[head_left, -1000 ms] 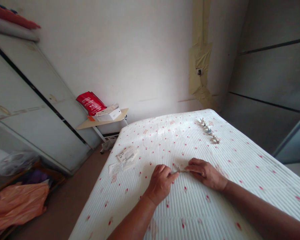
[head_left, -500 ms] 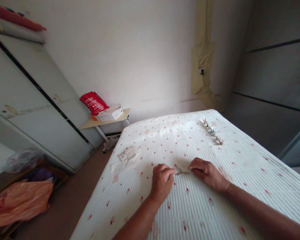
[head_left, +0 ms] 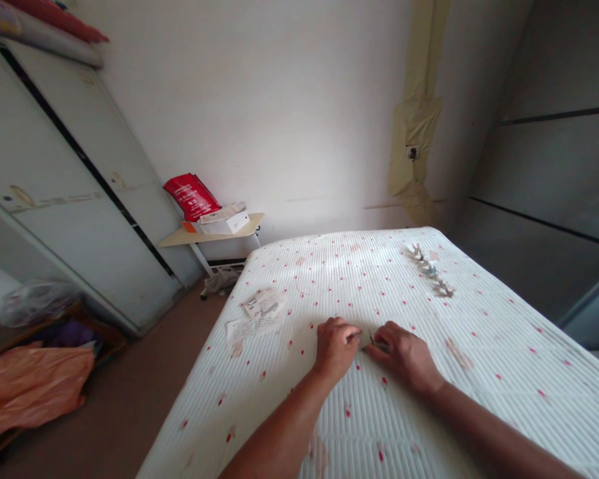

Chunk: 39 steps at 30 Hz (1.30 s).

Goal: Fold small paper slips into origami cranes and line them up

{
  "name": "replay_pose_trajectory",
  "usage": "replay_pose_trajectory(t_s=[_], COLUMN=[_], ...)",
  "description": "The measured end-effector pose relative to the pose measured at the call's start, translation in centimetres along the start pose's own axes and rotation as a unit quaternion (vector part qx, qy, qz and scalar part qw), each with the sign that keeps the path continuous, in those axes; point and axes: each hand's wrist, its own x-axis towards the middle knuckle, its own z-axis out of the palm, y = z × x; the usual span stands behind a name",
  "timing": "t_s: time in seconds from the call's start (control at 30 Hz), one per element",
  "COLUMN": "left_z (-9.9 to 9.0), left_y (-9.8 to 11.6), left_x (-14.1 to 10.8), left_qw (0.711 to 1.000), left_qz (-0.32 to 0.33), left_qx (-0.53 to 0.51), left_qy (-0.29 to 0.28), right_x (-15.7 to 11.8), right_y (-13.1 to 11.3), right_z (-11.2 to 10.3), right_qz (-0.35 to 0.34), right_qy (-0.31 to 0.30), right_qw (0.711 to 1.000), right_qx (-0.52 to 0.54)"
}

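Note:
My left hand (head_left: 335,344) is closed, thumb and index finger pressed together at its right side. Whatever may be in that pinch is too small to make out. Close beside it, my right hand (head_left: 404,354) has its fingers curled round a small thin spiky piece (head_left: 371,336). Only a dark narrow tip of this piece shows between the hands; the rest is hidden. Both hands rest low over the white ribbed bed cover (head_left: 289,426). Farther right lies a row of several small spiky figures (head_left: 430,271), grey, brown and bluish.
Printed paper sheets (head_left: 257,316) lie on the bed's left part. Past its left edge, a small table (head_left: 177,237) bears a red bag (head_left: 192,197) and a white box (head_left: 224,224). Cabinets (head_left: 60,179) line the left, with an orange plastic bag (head_left: 34,386) below.
My right hand has moved left towards my left hand and now covers most of the small spiky piece that lay between them. The camera view has tilted slightly.

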Motion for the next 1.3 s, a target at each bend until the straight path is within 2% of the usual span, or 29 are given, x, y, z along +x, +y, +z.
replay_pose_trajectory(t_s=[0.1, 0.2, 0.47, 0.63, 0.77, 0.97, 1.3], left_z=[0.6, 1.1, 0.7, 0.1, 0.1, 0.2, 0.1], left_y=[0.3, 0.6, 0.6, 1.0, 1.3, 1.3, 1.9], left_x=[0.5, 0.8, 1.0, 0.6, 0.3, -0.1, -0.5], left_qw=[1.0, 1.0, 0.978, 0.98, 0.982, 0.979, 0.957], left_qz=[0.013, 0.018, -0.026, -0.011, 0.009, 0.008, -0.056], left_qx=[0.011, -0.005, -0.207, -0.2, -0.188, -0.202, -0.286], left_qy=[-0.007, -0.013, -0.03, -0.006, 0.004, 0.0, 0.0], right_x=[0.0, -0.1, -0.2, 0.1, 0.3, 0.5, 0.4], right_y=[-0.2, 0.0, 0.2, -0.1, 0.0, -0.5, -1.0], right_z=[0.6, 0.6, -0.1, 0.2, 0.6, 0.1, -0.3], right_qz=[-0.004, 0.004, -0.011, 0.052, 0.098, 0.12, 0.139], right_qy=[0.007, 0.012, 0.024, 0.039, 0.021, 0.001, 0.04], right_qw=[0.999, 0.999, 0.985, 0.965, 0.947, 0.939, 0.933], right_qx=[-0.048, -0.036, 0.169, 0.254, 0.305, 0.321, 0.33])
